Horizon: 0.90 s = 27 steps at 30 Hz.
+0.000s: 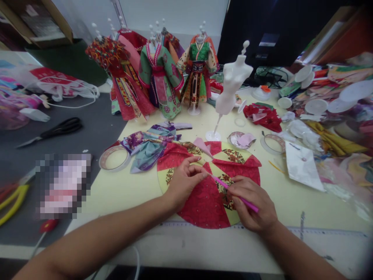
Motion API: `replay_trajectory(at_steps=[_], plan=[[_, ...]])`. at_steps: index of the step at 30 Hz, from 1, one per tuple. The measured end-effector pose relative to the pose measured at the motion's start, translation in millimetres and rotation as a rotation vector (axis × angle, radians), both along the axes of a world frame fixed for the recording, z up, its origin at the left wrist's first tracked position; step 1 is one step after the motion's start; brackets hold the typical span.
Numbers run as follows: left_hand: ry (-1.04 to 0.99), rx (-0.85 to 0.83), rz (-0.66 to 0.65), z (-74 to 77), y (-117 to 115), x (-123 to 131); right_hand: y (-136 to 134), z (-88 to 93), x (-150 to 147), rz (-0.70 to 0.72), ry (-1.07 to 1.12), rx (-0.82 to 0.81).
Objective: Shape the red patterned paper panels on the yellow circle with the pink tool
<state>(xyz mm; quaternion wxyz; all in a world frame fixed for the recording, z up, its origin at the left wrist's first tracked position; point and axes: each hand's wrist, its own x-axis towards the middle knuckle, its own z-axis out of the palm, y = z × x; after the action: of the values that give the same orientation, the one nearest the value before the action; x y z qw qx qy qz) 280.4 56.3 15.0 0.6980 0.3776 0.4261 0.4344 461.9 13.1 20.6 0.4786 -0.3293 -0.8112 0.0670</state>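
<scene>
My right hand [254, 204] is closed around a slim pink pen-like stick [248, 203], its tip slanting up to the left. At that tip, the thumb and forefinger of my left hand [186, 181] are pinched together; whatever they hold is too small to make out. Both hands are over a round cloth piece [201, 210] of red, yellow and flowered panels, dotted with tiny shiny specks. A small pink scrap [202, 146] lies on its far edge. Beside it on the left is a crumpled purple and blue doll garment [150, 149].
Behind stand a bare white doll mannequin [234, 83] and several dressed ones [163, 81]. Tape rolls [114, 158] flank the cloth. Black scissors [58, 129] and yellow-handled scissors [14, 202] lie left. A ruler [329, 231] runs along the front; bags and fabrics [335, 140] crowd the right.
</scene>
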Motion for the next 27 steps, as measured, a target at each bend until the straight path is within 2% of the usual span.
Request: replay_trajectory(at_steps=[17, 27], plan=[[0.025, -0.001, -0.016, 0.4, 0.5, 0.7, 0.3, 1.6, 1.0, -0.025, 0.054, -0.044], [0.034, -0.004, -0.013, 1.7, 0.4, 0.2, 1.1, 1.5, -0.4, 0.036, 0.029, -0.036]])
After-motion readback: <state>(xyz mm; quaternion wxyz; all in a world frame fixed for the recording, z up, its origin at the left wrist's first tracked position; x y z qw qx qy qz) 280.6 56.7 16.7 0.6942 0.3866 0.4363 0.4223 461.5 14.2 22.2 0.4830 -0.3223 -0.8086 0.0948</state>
